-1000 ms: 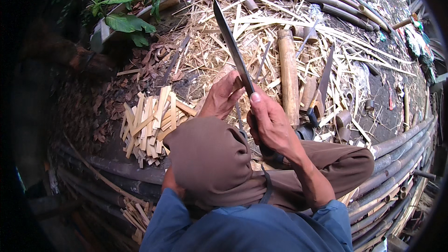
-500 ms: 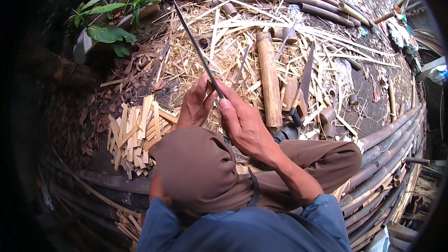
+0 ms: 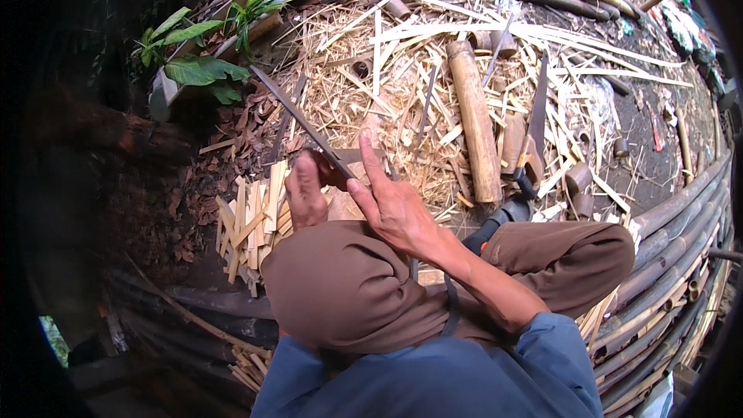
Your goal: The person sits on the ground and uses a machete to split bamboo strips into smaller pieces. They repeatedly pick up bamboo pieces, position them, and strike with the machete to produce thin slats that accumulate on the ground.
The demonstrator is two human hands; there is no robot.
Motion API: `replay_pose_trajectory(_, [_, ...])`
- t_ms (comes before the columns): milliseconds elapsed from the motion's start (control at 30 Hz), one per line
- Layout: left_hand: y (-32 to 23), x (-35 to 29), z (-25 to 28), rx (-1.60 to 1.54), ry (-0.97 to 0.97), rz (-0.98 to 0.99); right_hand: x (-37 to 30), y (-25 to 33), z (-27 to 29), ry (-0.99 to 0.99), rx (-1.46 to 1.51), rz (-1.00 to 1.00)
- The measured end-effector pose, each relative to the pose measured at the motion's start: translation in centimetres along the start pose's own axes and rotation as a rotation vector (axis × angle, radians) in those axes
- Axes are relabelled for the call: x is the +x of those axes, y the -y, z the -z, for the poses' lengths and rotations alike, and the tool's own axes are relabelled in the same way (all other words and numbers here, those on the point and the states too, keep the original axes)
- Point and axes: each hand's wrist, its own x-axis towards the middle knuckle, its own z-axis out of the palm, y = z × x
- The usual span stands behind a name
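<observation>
A long, thin, dark strip [image 3: 292, 111] slants from between my hands toward the far left. Its kind is not clear; it is flat and straight. My left hand [image 3: 306, 192] is closed around its near part, above my left knee, and the fingers are partly blurred. The thumb of my right hand [image 3: 398, 213] touches the strip's near end, while its index finger is stretched out, apart from the thumb. Just beyond the hands, a grey-brown flat piece [image 3: 357, 155] shows, partly hidden. Left of my knee lies a pile of pale split-wood slats [image 3: 251, 220].
A thick pale bamboo-like log [image 3: 474, 124] lies on the shavings ahead. Beside it is a dark-bladed tool [image 3: 537, 112] with a wooden grip. Bamboo poles [image 3: 669, 240] are stacked at the right, with more poles along the far side. A leafy plant [image 3: 197, 70] stands far left.
The dark strip has swung down toward the left. My right index finger has straightened away from it, where before both hands held it closely. The whole view has shifted slightly.
</observation>
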Motion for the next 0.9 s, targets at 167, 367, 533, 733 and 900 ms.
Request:
replay_pose_trajectory(167, [0.5, 0.7, 0.0, 0.249, -0.191, 0.063, 2.7, -12.2, -4.6, -0.054, 0.011, -0.154])
replay_pose_trajectory(367, [1.5, 1.5, 3.0, 0.295, -0.286, 0.206, 0.2, -15.5, -6.2, -0.118, -0.104, -0.088])
replay_pose_trajectory(533, [1.1, 1.6, 4.4, 0.417, -0.281, 0.249, -0.4, -16.4, -7.0, -0.137, 0.128, -0.102])
replay_pose_trajectory(733, [1.1, 0.5, 3.7, 0.424, -0.305, 0.167, 0.3, -11.9, -7.3, -0.047, 0.211, -0.041])
replay_pose_trajectory(900, [1.8, 0.3, 3.4, 0.355, -0.303, 0.137, 1.7, -13.5, -8.2, -0.055, 0.232, -0.002])
